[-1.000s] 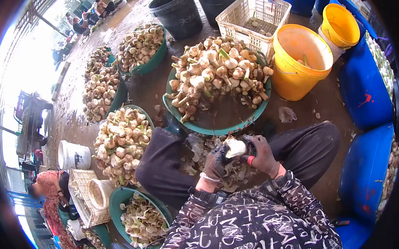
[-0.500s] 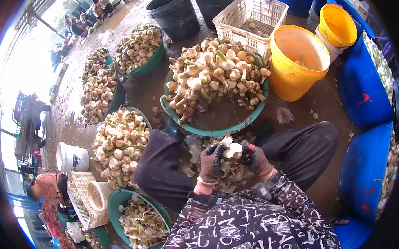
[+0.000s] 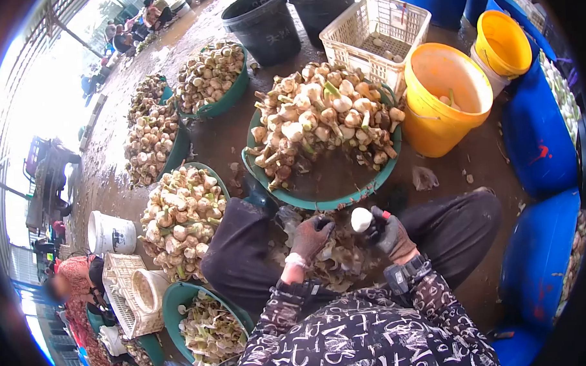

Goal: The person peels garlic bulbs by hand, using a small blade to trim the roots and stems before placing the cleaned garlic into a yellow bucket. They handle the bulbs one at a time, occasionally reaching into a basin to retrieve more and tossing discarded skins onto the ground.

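Note:
A peeled white garlic bulb sits in the fingers of my right hand, which wears a dark-palmed glove. A small red piece shows at that hand's fingers. My left hand, gloved too, is a little apart from the bulb with its fingers curled together; what they hold, if anything, is hidden. Loose garlic skins lie heaped between my legs under both hands. Just beyond my hands stands a wide green tub with a heap of unpeeled garlic bulbs on its far side.
To the right stand a yellow bucket with a few bulbs inside and blue barrels. A cream crate and black buckets are behind the tub. More garlic heaps and a tub of skins lie left. A person sits at far left.
The hands have parted: my left hand has come away from the bulb, which stays in my right hand and now shows a smooth white face. The view has shifted slightly.

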The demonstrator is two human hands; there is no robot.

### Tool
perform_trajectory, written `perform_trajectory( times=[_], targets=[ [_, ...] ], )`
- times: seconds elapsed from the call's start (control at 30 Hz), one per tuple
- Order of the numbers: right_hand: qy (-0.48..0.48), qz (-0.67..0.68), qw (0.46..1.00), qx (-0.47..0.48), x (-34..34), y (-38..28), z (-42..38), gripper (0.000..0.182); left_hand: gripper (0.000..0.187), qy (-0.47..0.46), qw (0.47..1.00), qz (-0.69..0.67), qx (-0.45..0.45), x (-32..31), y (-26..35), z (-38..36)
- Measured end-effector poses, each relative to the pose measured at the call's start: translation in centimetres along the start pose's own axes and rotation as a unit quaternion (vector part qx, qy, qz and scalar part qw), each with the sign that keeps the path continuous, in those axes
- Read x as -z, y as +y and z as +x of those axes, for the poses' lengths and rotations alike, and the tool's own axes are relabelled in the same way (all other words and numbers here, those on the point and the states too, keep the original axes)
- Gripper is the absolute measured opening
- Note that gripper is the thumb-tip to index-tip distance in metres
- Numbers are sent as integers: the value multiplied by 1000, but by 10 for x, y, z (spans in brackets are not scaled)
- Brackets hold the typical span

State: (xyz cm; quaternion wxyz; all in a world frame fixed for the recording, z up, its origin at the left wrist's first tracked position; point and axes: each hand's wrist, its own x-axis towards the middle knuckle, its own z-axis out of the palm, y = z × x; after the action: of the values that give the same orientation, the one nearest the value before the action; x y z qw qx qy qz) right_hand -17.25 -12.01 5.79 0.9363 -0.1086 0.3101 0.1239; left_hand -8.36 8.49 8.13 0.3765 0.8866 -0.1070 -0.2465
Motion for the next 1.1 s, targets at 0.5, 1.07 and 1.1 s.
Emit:
perform_trajectory(
  times=[0.5, 1.07, 1.1],
  targets=[
    [30, -289, 946, 143, -55, -54, 6, 37, 61, 225, 962, 150, -27, 72, 61, 197],
    [59, -522, 812, 254, -23, 10, 2, 33, 55, 24, 981, -62, -185, -12, 41, -10],
    [59, -522, 812, 255, -21, 10, 2, 33, 56, 3, 979, -109, -174, -15, 35, -8]
  ],
)
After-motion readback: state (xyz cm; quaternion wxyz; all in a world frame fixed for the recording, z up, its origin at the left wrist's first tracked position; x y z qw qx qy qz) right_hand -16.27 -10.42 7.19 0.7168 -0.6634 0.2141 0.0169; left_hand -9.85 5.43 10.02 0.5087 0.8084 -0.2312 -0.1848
